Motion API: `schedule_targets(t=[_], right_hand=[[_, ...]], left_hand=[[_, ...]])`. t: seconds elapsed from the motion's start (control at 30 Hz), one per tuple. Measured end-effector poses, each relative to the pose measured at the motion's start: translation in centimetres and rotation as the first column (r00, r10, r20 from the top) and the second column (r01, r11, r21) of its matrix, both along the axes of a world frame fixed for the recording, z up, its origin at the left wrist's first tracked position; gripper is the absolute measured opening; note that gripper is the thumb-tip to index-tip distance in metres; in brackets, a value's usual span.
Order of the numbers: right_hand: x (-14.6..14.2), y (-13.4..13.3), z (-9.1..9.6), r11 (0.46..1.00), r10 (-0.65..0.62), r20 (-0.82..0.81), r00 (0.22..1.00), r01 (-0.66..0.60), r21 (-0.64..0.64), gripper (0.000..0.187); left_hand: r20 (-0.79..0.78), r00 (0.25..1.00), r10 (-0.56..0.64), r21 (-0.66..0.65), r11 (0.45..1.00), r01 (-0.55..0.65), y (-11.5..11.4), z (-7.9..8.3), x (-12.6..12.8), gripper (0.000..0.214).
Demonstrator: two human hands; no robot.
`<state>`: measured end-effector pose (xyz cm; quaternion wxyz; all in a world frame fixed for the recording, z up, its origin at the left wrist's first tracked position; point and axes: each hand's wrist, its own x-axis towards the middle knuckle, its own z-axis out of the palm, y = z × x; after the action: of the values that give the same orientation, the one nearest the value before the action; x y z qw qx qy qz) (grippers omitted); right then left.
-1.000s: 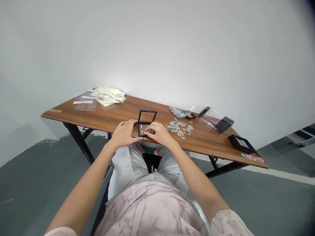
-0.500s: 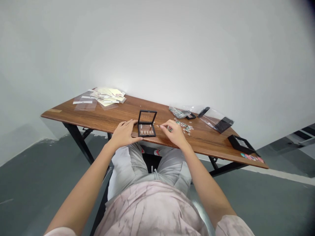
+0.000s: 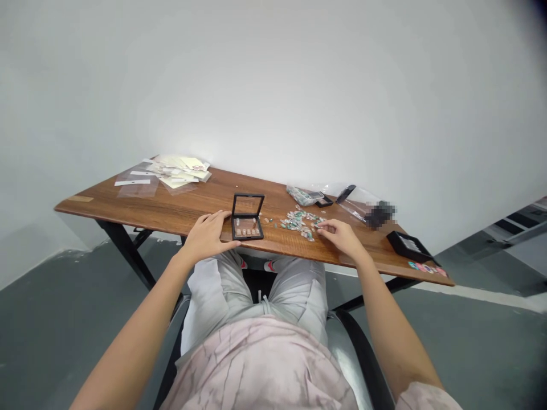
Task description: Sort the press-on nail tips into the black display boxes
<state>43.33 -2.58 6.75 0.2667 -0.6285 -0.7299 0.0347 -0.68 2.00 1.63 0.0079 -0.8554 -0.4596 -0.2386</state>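
A small black case (image 3: 248, 216) stands with its clear lid raised near the table's front edge. Inside its tray sit several small pale pieces that look like false nails. My left hand (image 3: 208, 234) lies beside the case, fingers and thumb spread around its left side and front corner, gripping nothing. To the right is a loose pile of small glossy clear and green pieces (image 3: 294, 220). My right hand (image 3: 342, 236) is at the pile's right edge, with thumb and fingertips pinched together. Whatever is between those fingertips is too small to make out.
Clear sleeves and cream cards (image 3: 179, 169) are heaped at the table's back left. Behind the pile lies a plastic bag of pieces (image 3: 302, 196) beside a small black box (image 3: 325, 200). An open black box (image 3: 410, 246) and colourful round pieces (image 3: 427, 268) sit at the right end.
My right hand has moved right, from near the case to the far side of the loose pile, uncovering the pieces. My left hand stays by the case. The view has shifted slightly.
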Motion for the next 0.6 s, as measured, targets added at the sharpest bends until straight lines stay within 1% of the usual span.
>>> schedule_targets(t=[0.1, 0.17, 0.3, 0.4, 0.5, 0.6], right_hand=[[-0.34, 0.3, -0.21, 0.996, 0.082, 0.02, 0.996, -0.081, -0.025, 0.026], [-0.6, 0.64, -0.18, 0.993, 0.109, 0.027, 0.994, -0.108, -0.048, 0.022], [-0.81, 0.98, -0.02, 0.994, 0.082, 0.055, 0.995, -0.077, -0.08, 0.018], [-0.78, 0.78, 0.05, 0.995, 0.067, 0.077, 0.995, -0.061, -0.075, 0.022], [-0.7, 0.58, 0.04, 0.996, 0.07, 0.048, 0.996, -0.066, -0.065, 0.027], [-0.64, 0.6, -0.07, 0.995, 0.065, 0.018, 0.998, -0.063, -0.076, 0.027]], left_hand=[[-0.003, 1.0, 0.007, -0.001, 1.0, -0.007, -0.03, 0.07, 0.05, 0.091], [-0.004, 1.0, 0.007, 0.004, 1.0, -0.007, -0.06, 0.09, 0.06, 0.09], [-0.006, 1.0, 0.004, 0.01, 1.0, -0.004, -0.05, -0.01, 0.01, 0.091], [-0.007, 1.0, 0.005, 0.012, 1.0, -0.005, -0.04, -0.09, 0.0, 0.092], [-0.008, 1.0, 0.002, 0.014, 1.0, -0.002, -0.05, -0.09, 0.02, 0.092], [-0.007, 1.0, 0.004, 0.011, 1.0, -0.004, -0.08, -0.05, 0.03, 0.092]])
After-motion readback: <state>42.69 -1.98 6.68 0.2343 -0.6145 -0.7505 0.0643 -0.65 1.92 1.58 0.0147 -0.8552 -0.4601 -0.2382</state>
